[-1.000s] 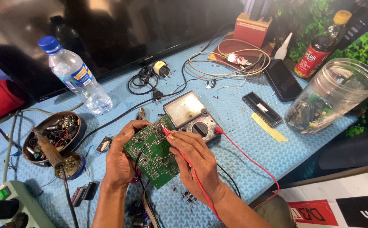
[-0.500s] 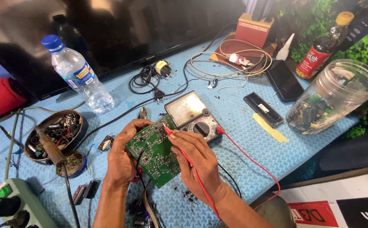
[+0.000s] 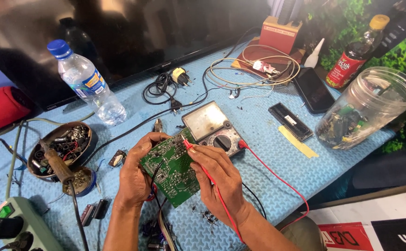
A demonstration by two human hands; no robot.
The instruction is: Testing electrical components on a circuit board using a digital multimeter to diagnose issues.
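Green circuit board (image 3: 171, 168) at bench (image 3: 277, 167) centre, left hand (image 3: 135, 176) gripping its nine o'clock edge, right hand (image 3: 219, 179) pinching red probe (image 3: 187, 145) onto it, analogue multimeter (image 3: 211, 128) touching at one o'clock, water bottle (image 3: 85, 83) at eleven

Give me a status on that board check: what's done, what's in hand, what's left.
Done: meter out, red lead plugged in. In hand: left hand holds the green board; right hand presses the red probe to its top edge. Left: soldering iron lies unused beside the parts bowl.
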